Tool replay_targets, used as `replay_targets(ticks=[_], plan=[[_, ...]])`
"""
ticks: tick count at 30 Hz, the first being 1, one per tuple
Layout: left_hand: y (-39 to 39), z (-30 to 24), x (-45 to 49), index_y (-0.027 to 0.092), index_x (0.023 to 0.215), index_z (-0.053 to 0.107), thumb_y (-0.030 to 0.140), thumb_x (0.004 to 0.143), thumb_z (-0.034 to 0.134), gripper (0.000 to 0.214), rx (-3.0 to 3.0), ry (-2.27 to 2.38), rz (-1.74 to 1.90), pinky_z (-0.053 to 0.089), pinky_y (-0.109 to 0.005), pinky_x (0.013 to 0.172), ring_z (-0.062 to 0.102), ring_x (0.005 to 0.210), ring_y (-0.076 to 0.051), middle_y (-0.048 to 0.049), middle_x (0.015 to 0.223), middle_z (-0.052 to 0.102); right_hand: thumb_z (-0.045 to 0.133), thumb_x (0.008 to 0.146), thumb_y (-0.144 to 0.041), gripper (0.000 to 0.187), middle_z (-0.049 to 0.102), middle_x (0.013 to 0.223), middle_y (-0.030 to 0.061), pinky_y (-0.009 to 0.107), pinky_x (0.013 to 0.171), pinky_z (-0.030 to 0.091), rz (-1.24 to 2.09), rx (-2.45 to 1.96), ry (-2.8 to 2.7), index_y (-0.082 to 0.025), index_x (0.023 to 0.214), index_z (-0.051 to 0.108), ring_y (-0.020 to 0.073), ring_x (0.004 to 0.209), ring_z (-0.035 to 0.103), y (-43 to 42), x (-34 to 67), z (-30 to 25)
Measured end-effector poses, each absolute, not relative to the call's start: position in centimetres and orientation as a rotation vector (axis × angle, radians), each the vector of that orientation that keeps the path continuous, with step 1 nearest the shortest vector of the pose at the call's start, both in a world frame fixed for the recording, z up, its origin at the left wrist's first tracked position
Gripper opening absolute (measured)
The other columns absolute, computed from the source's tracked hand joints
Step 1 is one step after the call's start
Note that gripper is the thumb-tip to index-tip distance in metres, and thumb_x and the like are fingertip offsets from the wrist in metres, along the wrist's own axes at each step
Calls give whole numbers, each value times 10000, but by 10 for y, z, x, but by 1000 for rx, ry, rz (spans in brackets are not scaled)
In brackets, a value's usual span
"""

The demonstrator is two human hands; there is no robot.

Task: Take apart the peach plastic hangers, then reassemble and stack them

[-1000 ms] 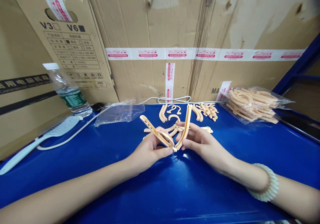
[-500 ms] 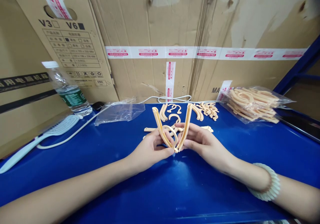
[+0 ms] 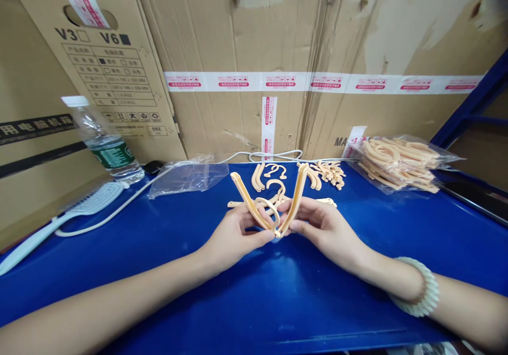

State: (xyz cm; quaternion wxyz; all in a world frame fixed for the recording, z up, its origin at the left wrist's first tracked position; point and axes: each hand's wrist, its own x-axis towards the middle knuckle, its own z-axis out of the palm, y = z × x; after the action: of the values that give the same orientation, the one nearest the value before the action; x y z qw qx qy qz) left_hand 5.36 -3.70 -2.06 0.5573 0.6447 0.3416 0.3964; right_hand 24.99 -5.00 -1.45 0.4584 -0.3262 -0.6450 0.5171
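Note:
Both hands hold a peach plastic folding hanger point(image 3: 291, 201) over the blue table point(image 3: 254, 286). Its two arms meet at a joint between my fingers and spread upward in a V. My left hand point(image 3: 234, 233) pinches the left arm near the joint. My right hand point(image 3: 321, 225) grips the right arm. A curved hook piece lies between the arms by my left fingers. Loose peach hanger parts point(image 3: 323, 174) lie just behind my hands.
A clear bag of peach hangers point(image 3: 400, 162) sits at the back right. An empty clear bag point(image 3: 186, 176), a water bottle point(image 3: 105, 143), a white cable point(image 3: 119, 209) and a pale blue hairbrush point(image 3: 59, 220) lie at the left. Cardboard boxes point(image 3: 278, 53) wall the back.
The left arm of the hanger swung up from a low slant to nearly upright, then opened slightly outward again. Both hands stayed in place at the joint.

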Motion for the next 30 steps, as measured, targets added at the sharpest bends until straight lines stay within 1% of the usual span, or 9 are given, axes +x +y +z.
replay_targets(ticks=[2, 4, 8, 12, 16, 20, 24, 27, 30], plan=[[-37, -21, 54, 167, 819, 595, 160, 707, 756, 196, 1513, 802, 949, 524, -373, 894, 700, 945, -234, -63, 945, 746, 674, 805, -214, 52, 723, 932, 45, 357, 830, 567, 1187, -820, -1617, -200, 854, 667, 192, 860, 690, -51, 249, -15], [-37, -21, 54, 166, 817, 597, 155, 699, 756, 199, 1512, 801, 955, 527, -359, 882, 703, 930, -225, -60, 943, 748, 679, 799, -208, 16, 725, 896, 41, 344, 825, 559, 1154, -827, -1626, -199, 803, 666, 186, 844, 686, -51, 249, -16], [-38, -22, 54, 160, 850, 615, 166, 689, 762, 218, 1490, 818, 963, 521, -354, 886, 698, 942, -224, -69, 962, 748, 720, 771, -231, 103, 731, 835, 24, 317, 768, 572, 1226, -810, -1571, -204, 865, 686, 165, 759, 687, -50, 249, -16], [-37, -23, 53, 159, 815, 585, 160, 661, 781, 249, 1442, 859, 990, 527, -348, 851, 697, 882, -214, -44, 874, 729, 767, 733, -263, 152, 742, 829, 28, 318, 753, 587, 1246, -822, -1551, -202, 857, 704, 171, 748, 697, -51, 249, -15], [-37, -23, 53, 171, 769, 549, 151, 642, 802, 284, 1383, 874, 1009, 532, -327, 796, 690, 823, -195, -3, 792, 703, 766, 743, -290, 154, 737, 802, 27, 306, 727, 598, 1191, -840, -1564, -205, 859, 707, 170, 750, 697, -53, 247, -15], [-37, -22, 53, 171, 792, 565, 176, 654, 808, 279, 1352, 866, 1005, 526, -340, 830, 692, 814, -186, -9, 807, 723, 786, 727, -301, 173, 727, 785, 26, 279, 696, 600, 1214, -835, -1535, -199, 818, 680, 150, 718, 685, -52, 246, -15], [-36, -22, 53, 172, 802, 575, 193, 653, 817, 285, 1344, 871, 1032, 521, -372, 875, 706, 849, -207, -15, 814, 730, 826, 678, -351, 266, 696, 752, 18, 269, 620, 606, 1209, -836, -1516, -191, 810, 659, 142, 680, 656, -49, 246, -15], [-36, -23, 53, 170, 797, 576, 194, 641, 827, 297, 1335, 872, 1050, 528, -373, 869, 710, 846, -210, -5, 798, 718, 836, 663, -358, 297, 682, 756, 16, 256, 561, 594, 1209, -834, -1508, -191, 810, 639, 137, 666, 632, -48, 245, -16], [-37, -21, 53, 166, 791, 579, 192, 630, 836, 305, 1325, 876, 1048, 535, -345, 842, 710, 823, -196, -1, 783, 717, 849, 648, -330, 329, 689, 778, 20, 255, 563, 587, 1262, -820, -1497, -189, 828, 612, 143, 691, 641, -47, 247, -15]])
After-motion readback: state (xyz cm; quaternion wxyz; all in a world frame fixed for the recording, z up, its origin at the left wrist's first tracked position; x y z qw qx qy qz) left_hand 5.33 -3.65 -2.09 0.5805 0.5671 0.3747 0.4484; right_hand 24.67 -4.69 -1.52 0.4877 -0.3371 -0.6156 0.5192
